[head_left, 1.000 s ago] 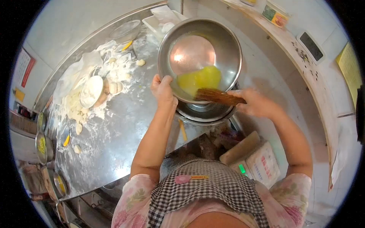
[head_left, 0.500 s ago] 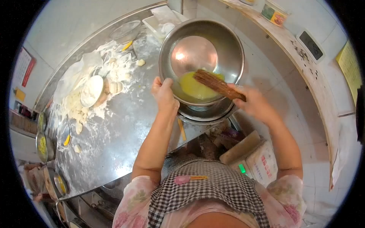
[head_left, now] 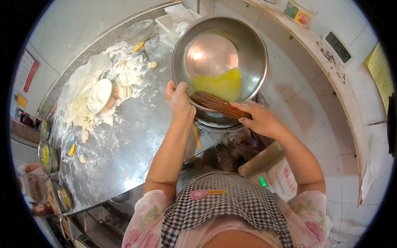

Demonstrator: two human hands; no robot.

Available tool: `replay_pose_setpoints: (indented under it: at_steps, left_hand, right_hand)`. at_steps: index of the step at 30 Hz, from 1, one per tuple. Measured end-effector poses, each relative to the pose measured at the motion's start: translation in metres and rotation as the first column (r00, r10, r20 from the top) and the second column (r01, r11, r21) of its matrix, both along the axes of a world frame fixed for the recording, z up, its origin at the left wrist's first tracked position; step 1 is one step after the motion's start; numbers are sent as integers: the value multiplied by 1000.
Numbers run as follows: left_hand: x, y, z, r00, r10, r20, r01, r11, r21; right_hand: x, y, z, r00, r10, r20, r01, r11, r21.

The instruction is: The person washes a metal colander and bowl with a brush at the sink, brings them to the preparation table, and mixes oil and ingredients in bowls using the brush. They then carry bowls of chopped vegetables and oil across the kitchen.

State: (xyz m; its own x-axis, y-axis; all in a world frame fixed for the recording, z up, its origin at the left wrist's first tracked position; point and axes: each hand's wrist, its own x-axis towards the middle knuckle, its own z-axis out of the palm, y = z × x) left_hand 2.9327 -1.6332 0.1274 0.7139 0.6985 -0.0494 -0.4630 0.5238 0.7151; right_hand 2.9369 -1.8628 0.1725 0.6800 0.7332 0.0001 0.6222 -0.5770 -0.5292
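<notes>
The left hand has its fingers gripping the rim of the tilted bowl, over a lower bowl; the right hand clasps a brush across the near rim. Yellow liquid pools nearby; a steeper tilt or brisk stroke could spill it.
</notes>
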Motion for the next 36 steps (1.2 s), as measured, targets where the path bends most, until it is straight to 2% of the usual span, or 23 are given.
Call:
replay_pose_setpoints:
  at_steps: [5,8,14,17,20,36]
  left_hand:
    - [-5,0,-3,999,-32,29,33,999,-25]
    - [-7,-3,3,999,-35,32,36,999,-32]
    - [-6,0,1,998,-20,54,21,1000,-21]
    - [-5,2,1,997,-21,72,22,1000,-10]
    - [-5,2,5,997,-23,79,23,1000,2]
    - [-6,11,9,993,0,117,5,999,-42]
  right_hand:
    - [8,-3,0,996,-36,76,43,994,-100]
    - [12,-4,5,1000,-23,-1,23,997,-75]
    - [13,-1,8,999,-33,35,35,997,-64]
    - [19,-5,4,986,29,164,-25,999,-27]
    - [22,-6,6,984,22,177,-9,997,-76]
    - [27,1,12,954,75,289,-53,995,-83]
